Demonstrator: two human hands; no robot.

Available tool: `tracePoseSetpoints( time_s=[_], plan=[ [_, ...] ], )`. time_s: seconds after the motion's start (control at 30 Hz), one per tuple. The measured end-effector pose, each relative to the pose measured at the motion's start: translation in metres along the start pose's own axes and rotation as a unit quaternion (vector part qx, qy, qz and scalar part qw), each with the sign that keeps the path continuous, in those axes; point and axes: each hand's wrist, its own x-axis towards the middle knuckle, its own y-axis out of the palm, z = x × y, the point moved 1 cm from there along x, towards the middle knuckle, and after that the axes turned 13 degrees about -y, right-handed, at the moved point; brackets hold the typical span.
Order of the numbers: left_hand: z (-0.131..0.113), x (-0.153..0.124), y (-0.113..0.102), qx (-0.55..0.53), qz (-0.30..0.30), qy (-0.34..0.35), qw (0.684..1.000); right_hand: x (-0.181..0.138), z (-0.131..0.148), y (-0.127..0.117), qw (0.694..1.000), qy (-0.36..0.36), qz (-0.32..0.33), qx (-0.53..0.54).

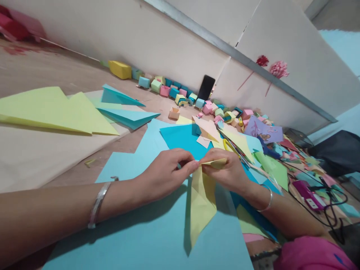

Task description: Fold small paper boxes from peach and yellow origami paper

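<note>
A piece of folded yellow paper hangs from both my hands, its pointed lower end reaching down over a large light blue sheet. My left hand pinches its top edge between thumb and fingertips. Close beside it, my right hand grips the same edge, with a narrow folded flap lying across the thumb. The fingertips of the two hands almost meet. Behind them lies a darker blue sheet, and scissors with yellow handles rest by my right hand, partly covered.
Small folded paper boxes line the wall, near a leaning black phone. Folded green paper and blue folded papers lie left. Rightward are paper scraps, a magenta power strip with black cables, and a purple card.
</note>
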Motion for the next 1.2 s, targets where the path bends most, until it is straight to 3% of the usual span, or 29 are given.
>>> tracePoseSetpoints(
  time_s=[0.13,0.4,0.5,0.57,0.7,0.83,1.1,1.2],
  plan=[
    [-0.005,-0.007,0.000,0.018,0.015,-0.021,0.999,-0.002,0.006,0.003,0.999,0.027,0.009,-0.040],
    [-0.006,-0.009,0.002,0.115,0.035,-0.032,0.992,-0.009,0.007,0.016,0.984,-0.050,0.061,-0.162],
    [-0.007,-0.006,-0.001,0.140,0.029,-0.028,0.989,-0.008,0.012,0.013,0.981,-0.060,0.109,-0.152],
    [-0.006,-0.003,-0.003,0.131,0.003,-0.032,0.991,-0.006,0.014,0.007,0.985,-0.063,0.107,-0.123],
    [-0.004,0.005,-0.010,0.080,-0.056,-0.065,0.993,-0.003,0.010,-0.005,0.995,0.030,0.018,-0.093],
    [-0.001,0.011,-0.016,0.059,-0.092,-0.091,0.990,-0.003,0.002,-0.005,0.990,0.117,0.045,-0.071],
    [0.007,0.016,-0.016,0.054,-0.107,-0.081,0.989,-0.008,0.008,-0.003,0.986,0.145,0.061,-0.062],
    [0.008,0.017,-0.015,0.070,-0.113,-0.066,0.989,-0.009,0.009,-0.002,0.986,0.119,0.066,-0.092]
  ],
)
